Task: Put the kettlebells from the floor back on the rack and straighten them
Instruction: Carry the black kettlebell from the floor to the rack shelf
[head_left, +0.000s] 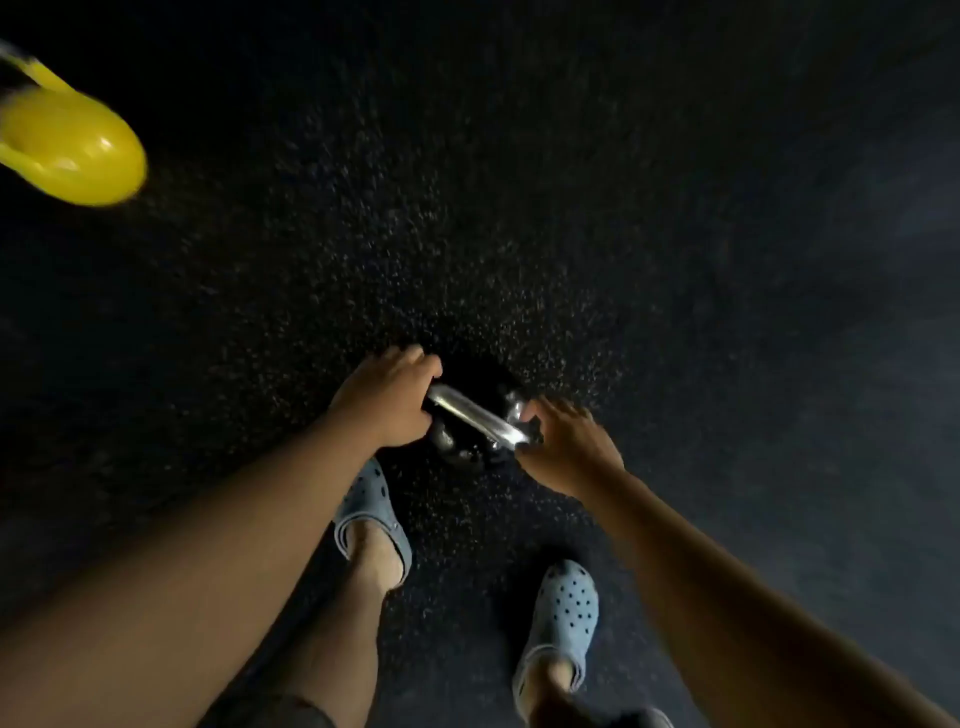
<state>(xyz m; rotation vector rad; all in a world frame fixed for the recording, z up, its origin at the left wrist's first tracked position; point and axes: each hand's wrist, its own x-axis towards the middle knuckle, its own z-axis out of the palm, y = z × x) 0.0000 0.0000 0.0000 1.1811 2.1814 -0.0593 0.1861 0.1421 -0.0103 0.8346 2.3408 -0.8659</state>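
Both hands grip the steel handle of a black kettlebell (470, 415) on the speckled floor (519, 208), left hand (387, 397) closed, right hand (563, 449) at its end, yellow kettlebell (72, 150) well apart at far left.

The dark speckled floor (519, 208) carries a black kettlebell (470, 410), a yellow kettlebell (78, 150) and two clogs (371, 514).

Two kettlebells, one black (475, 415), one yellow (72, 150), two hands (387, 397), two clogs (371, 514)
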